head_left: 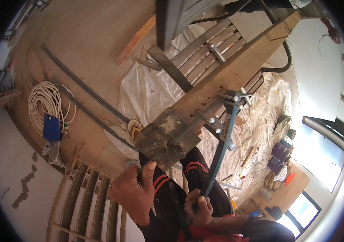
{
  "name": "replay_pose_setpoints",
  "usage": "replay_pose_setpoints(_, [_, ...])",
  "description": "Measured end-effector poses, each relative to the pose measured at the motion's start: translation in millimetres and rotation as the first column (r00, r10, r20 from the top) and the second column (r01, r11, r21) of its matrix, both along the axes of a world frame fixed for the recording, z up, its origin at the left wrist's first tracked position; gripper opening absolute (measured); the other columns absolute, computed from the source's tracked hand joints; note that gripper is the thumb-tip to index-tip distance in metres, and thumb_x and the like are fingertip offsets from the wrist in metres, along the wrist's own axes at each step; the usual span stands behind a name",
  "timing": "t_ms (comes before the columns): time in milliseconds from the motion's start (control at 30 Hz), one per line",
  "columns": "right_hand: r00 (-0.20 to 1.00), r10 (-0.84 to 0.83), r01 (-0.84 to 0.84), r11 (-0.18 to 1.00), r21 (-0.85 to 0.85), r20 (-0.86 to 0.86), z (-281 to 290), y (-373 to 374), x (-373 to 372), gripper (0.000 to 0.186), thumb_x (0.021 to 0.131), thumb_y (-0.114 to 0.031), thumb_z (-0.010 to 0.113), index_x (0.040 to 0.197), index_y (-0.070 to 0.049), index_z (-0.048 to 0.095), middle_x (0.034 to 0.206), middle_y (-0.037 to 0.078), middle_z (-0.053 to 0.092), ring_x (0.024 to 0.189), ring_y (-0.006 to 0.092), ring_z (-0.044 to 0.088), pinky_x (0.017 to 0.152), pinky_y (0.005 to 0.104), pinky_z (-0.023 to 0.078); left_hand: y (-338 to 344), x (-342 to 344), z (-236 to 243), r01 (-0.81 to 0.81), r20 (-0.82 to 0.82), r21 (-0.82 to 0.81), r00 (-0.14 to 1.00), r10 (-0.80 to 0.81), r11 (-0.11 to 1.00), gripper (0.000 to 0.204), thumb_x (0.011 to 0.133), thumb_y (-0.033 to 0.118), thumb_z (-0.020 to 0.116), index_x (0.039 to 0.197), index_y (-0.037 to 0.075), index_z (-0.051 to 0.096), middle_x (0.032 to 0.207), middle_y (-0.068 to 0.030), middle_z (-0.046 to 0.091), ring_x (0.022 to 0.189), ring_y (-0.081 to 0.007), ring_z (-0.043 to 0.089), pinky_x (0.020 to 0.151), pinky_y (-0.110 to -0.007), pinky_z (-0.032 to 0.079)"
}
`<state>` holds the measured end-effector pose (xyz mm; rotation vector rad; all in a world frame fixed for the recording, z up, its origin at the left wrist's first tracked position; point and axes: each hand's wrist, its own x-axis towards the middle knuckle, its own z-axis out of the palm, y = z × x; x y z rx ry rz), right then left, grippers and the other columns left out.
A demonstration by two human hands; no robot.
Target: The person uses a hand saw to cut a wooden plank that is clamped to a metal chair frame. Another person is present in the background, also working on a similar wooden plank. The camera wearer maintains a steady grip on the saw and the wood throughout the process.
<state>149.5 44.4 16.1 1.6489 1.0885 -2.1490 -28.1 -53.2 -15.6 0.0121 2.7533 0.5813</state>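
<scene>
My right hand (198, 207) is closed round the lower end of a long blue metal lever (220, 157). The lever's top meets a bolted metal head (232, 101) on a thick wooden plank (212, 86). A thin metal rod (194, 127) runs from near that head down along the plank toward my left hand (133, 189). At the plank's near end that hand is closed, thumb on top, apparently round the dark end of the rod. Below the rod, a grey metal plate (186, 147) lies on the plank, above my knees.
A slatted bench (204, 52) stands under the plank, on crumpled plastic sheeting (139, 90). Long dark bars (87, 94) and a coiled pale hose (45, 103) lie on the left floor. A wooden ladder (81, 205) is at lower left, a grey post (164, 24) ahead. Several items sit at right.
</scene>
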Motion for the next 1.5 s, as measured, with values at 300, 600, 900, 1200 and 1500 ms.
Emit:
replay_pose_setpoints(300, [0.885,-0.054,-0.161,0.897,-0.412,-0.463,-27.8,36.8,17.1,0.042,0.088,-0.039,0.049,0.089,0.003,0.053,0.055,0.009,0.051,0.045,0.0133,0.044,0.042,0.0259,0.034,2.0,9.0,3.8,0.027,-0.019,0.015,0.999,-0.027,1.000,0.052,0.081,0.048,0.060,0.054,0.006,0.046,0.048,-0.0109,0.044,0.043,-0.0302,0.045,0.041,-0.039,0.029])
replay_pose_setpoints(600, [0.873,-0.135,-0.053,0.929,-0.366,-0.468,-30.8,14.1,3.4,0.044,0.090,-0.032,0.047,0.110,0.007,0.051,0.059,0.005,0.052,0.040,0.0048,0.038,0.039,0.0187,0.029,5.5,2.3,5.3,-0.011,-0.096,-0.006,0.995,0.010,1.000,0.058,0.083,0.051,0.057,0.051,0.005,0.041,0.044,-0.0082,0.037,0.038,-0.0252,0.039,0.040,-0.036,0.026])
replay_pose_setpoints(900, [0.930,-0.150,0.060,0.963,-0.262,-0.336,-24.7,-2.5,-10.5,0.044,0.087,-0.031,0.051,0.102,0.010,0.049,0.050,0.003,0.044,0.038,0.0070,0.035,0.039,0.0233,0.026,6.0,1.2,11.6,0.000,0.045,-0.044,0.999,0.002,0.999,0.056,0.088,0.051,0.046,0.071,-0.001,0.059,0.053,-0.0166,0.047,0.047,-0.0339,0.045,0.044,-0.039,0.032])
replay_pose_setpoints(1200, [0.917,-0.225,0.134,0.951,-0.278,-0.329,-25.6,-27.4,-24.4,0.030,0.090,-0.022,0.046,0.104,0.003,0.049,0.054,0.000,0.041,0.044,0.0054,0.035,0.042,0.0213,0.027,3.3,9.5,-1.4,-0.048,-0.020,0.009,0.999,0.049,0.999,0.056,0.088,0.050,0.047,0.064,0.000,0.054,0.051,-0.0162,0.045,0.046,-0.0337,0.046,0.043,-0.041,0.031])
replay_pose_setpoints(1500, [0.938,-0.184,0.161,0.982,-0.101,-0.294,-34.4,-36.7,-39.9,0.031,0.087,-0.022,0.046,0.104,0.002,0.051,0.057,0.001,0.044,0.046,0.0063,0.036,0.043,0.0220,0.026,3.6,6.4,-2.9,-0.063,0.047,0.087,0.997,0.059,0.994,0.050,0.087,0.044,0.052,0.062,0.001,0.052,0.051,-0.0149,0.044,0.046,-0.0334,0.043,0.044,-0.040,0.031])
